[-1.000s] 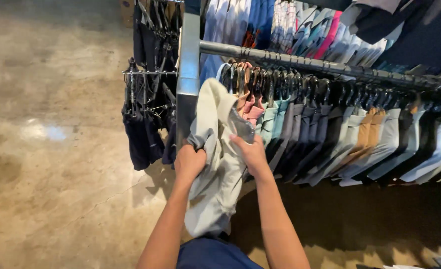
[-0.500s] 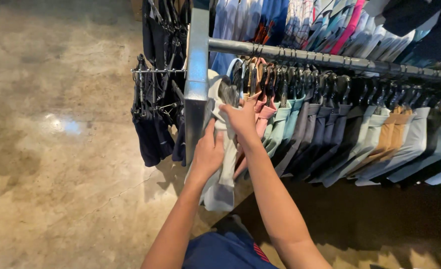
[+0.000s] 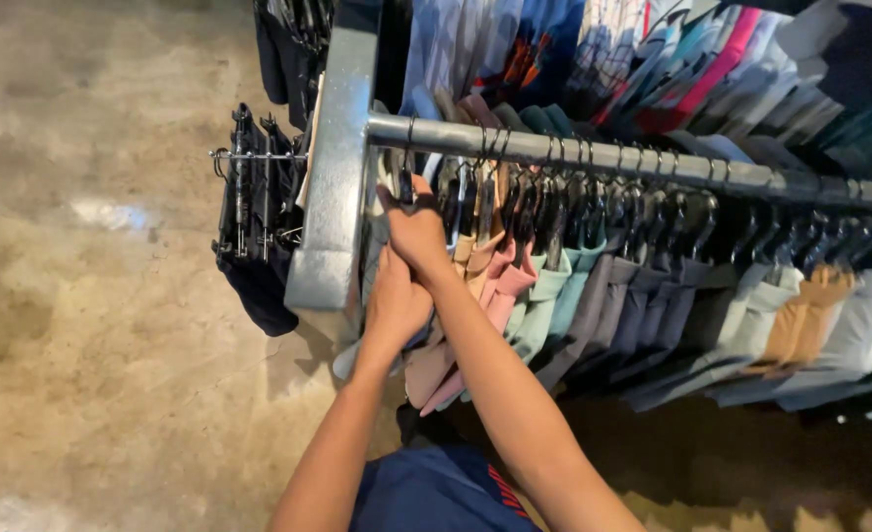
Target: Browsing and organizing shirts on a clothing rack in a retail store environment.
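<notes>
Both hands were up at the rack's near end: the right hand [image 3: 418, 229] closed around a hanger [image 3: 403, 187] under the metal rail [image 3: 594, 155], the left hand [image 3: 397, 300] gripping the pale garment [image 3: 355, 347] below. Hanging limp and creased beside pink ones, it could, I judged, slip off if the hook missed.

Both hands are higher now: the right hand [image 3: 418, 232] reaches the rail [image 3: 594, 156], the left hand [image 3: 397, 300] tucks beneath it, and the pale garment [image 3: 357, 345] hangs mostly hidden among the others.
</notes>
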